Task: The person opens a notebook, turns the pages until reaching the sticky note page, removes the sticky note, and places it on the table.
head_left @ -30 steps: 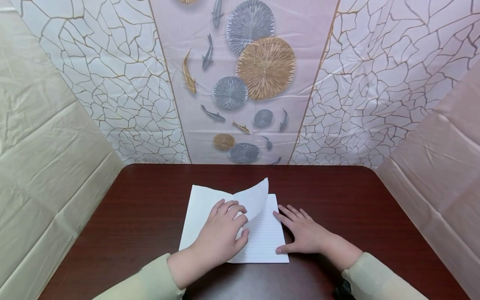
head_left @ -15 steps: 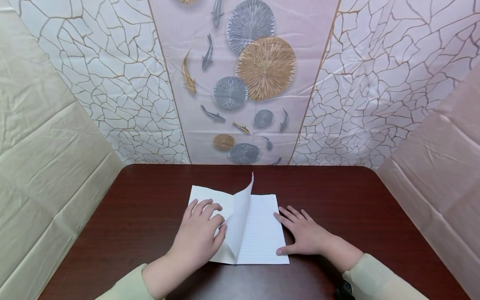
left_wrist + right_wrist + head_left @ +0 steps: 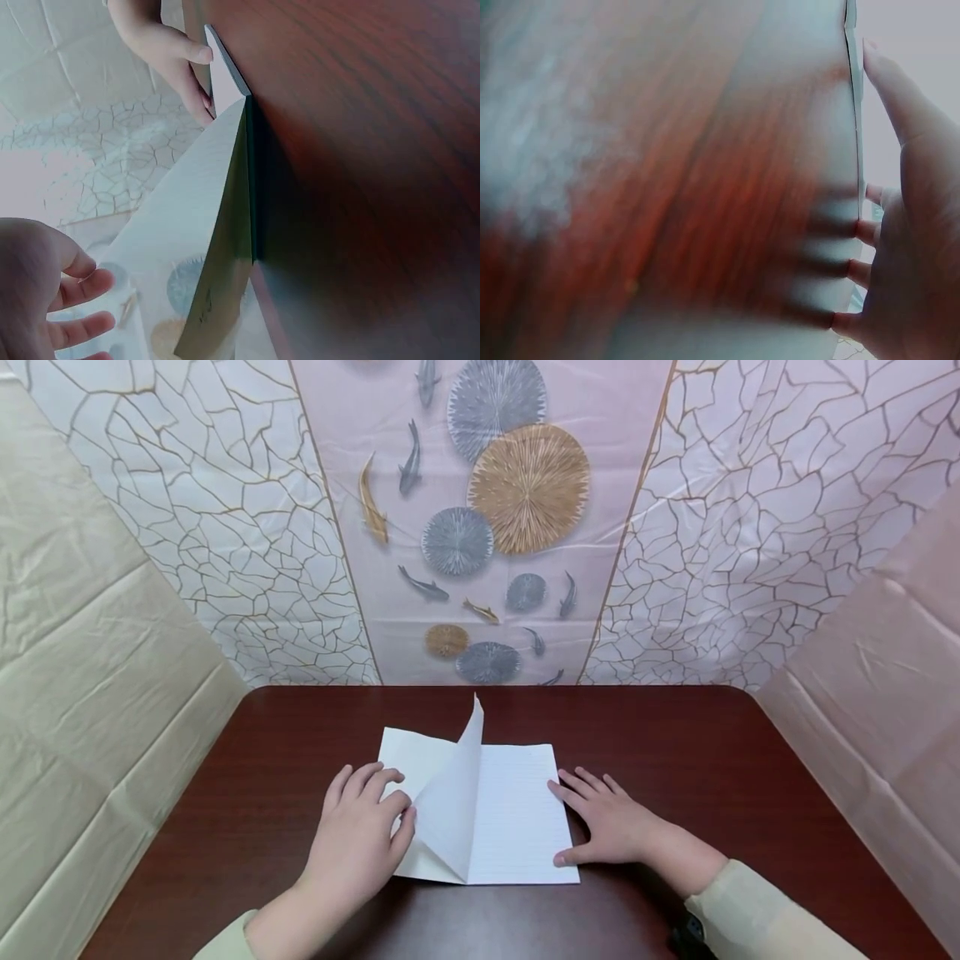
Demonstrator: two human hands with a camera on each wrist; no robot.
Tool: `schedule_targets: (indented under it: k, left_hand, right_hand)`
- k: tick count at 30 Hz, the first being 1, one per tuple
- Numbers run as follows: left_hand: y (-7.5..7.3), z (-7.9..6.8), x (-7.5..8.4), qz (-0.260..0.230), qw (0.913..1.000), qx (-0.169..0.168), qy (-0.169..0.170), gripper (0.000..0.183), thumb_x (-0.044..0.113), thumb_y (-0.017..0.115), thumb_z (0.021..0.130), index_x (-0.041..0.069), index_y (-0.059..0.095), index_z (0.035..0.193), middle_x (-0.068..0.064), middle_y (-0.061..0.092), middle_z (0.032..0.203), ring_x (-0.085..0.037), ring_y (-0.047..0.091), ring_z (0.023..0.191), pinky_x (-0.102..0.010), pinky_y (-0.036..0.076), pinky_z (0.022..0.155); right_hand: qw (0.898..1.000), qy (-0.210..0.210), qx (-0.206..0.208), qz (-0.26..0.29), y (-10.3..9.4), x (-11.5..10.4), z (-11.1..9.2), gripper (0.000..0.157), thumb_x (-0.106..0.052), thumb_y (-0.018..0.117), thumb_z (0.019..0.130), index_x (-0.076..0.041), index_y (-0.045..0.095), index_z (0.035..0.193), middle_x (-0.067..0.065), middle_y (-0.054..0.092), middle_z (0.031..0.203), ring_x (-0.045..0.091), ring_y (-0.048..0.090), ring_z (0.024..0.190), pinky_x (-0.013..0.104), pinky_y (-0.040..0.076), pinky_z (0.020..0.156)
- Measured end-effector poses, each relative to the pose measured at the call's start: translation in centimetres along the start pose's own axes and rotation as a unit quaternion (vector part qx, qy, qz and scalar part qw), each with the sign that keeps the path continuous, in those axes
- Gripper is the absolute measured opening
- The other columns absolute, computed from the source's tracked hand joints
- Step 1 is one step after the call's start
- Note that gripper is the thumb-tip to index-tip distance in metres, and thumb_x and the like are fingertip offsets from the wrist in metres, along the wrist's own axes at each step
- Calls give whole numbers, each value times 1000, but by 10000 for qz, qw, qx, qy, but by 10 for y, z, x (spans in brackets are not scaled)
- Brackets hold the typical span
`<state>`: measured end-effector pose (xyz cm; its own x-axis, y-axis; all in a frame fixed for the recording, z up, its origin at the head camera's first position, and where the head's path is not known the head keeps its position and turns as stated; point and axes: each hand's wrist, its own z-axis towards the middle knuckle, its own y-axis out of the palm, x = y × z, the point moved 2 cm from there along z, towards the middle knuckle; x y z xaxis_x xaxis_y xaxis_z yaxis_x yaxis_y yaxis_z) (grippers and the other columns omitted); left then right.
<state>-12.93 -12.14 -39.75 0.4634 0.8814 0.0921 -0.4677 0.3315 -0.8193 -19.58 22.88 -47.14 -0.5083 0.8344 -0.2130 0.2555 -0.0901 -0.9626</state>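
Observation:
A lined notebook (image 3: 525, 810) lies spread on the dark wooden table, its right page flat. One loose-standing page (image 3: 450, 793) curls up from the spine, leaning left, its far corner upright. My left hand (image 3: 360, 827) is over the left side and pinches this page's outer edge between thumb and index finger; its other fingers are bent loosely. In the left wrist view the page (image 3: 180, 195) stretches from the spine toward the left hand (image 3: 52, 292). My right hand (image 3: 618, 822) lies spread at the right edge, thumb and index fingertips on the paper; its fingers (image 3: 861, 274) reach past the notebook's side.
The reddish-brown table (image 3: 247, 793) extends around the notebook on all sides. A patterned cloth backdrop (image 3: 487, 568) with fish and discs rises behind it, and beige cloth panels (image 3: 97, 652) flank both sides.
My left hand has moved left, drawing the page from the right side over the spine. More of the lined right page shows. The right hand has stayed in place.

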Motion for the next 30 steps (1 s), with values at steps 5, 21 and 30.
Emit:
schedule_targets:
  k: [5, 21, 30]
  left_hand:
    - [-4, -8, -8, 4, 9997, -11, -246, 15, 19, 64, 83, 23, 60, 69, -5, 65, 109, -33, 54, 118, -57, 30, 107]
    - [-8, -31, -20, 273, 9923, -740, -953, 20, 17, 67, 82, 21, 58, 65, -7, 65, 111, -37, 53, 117, -61, 32, 105]
    - [-3, -39, -23, 546, 9849, -1248, -1068, 22, 18, 69, 81, 19, 58, 62, -8, 65, 106, -35, 55, 110, -63, 32, 103]
  right_hand:
    - [10000, 12, -65, 22, -2, 1, 1, 113, -89, 54, 70, -21, 28, 158, 8, 23, 163, 38, 17, 149, 67, 16, 113]
    - [10000, 2, -39, 8, -1, 0, 1, 112, -88, 54, 71, -21, 29, 158, 8, 23, 163, 38, 18, 149, 67, 17, 113]
    - [10000, 41, -74, 17, 0, 1, 2, 114, -89, 54, 70, -20, 28, 158, 8, 24, 162, 36, 17, 149, 66, 17, 113]
